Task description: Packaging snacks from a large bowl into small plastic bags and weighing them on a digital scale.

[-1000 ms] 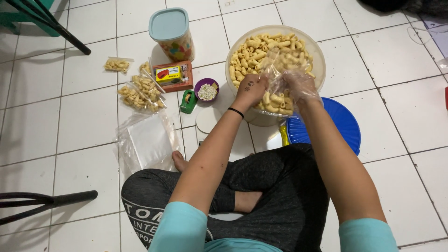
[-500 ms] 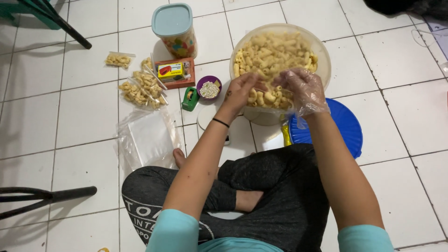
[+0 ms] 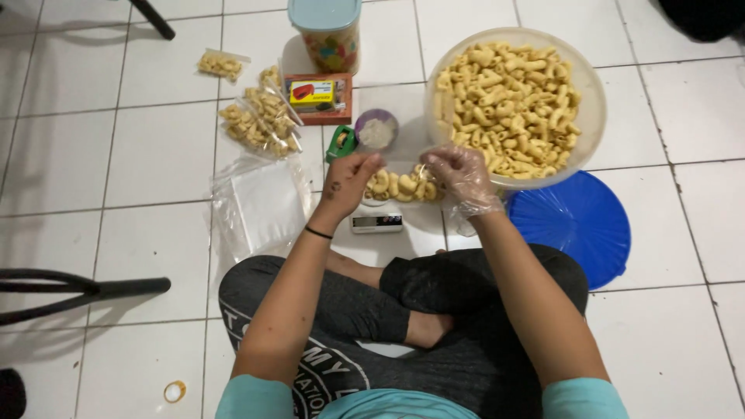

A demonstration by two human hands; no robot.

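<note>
Both hands, left (image 3: 345, 180) bare and right (image 3: 459, 172) gloved, pinch a clear snack bag (image 3: 402, 185) over the white scale (image 3: 376, 223). Beside the scale's far edge sits a green, apparently tape, dispenser (image 3: 340, 143).

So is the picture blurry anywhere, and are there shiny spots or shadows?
Head view: mostly sharp, the snacks in the big bowl are crisp. The left hand and gloved right hand look slightly soft around the small bag. The light is even, with soft shadows beside the blue lid. There is faint sheen on the floor tiles and the empty plastic bags.
</note>
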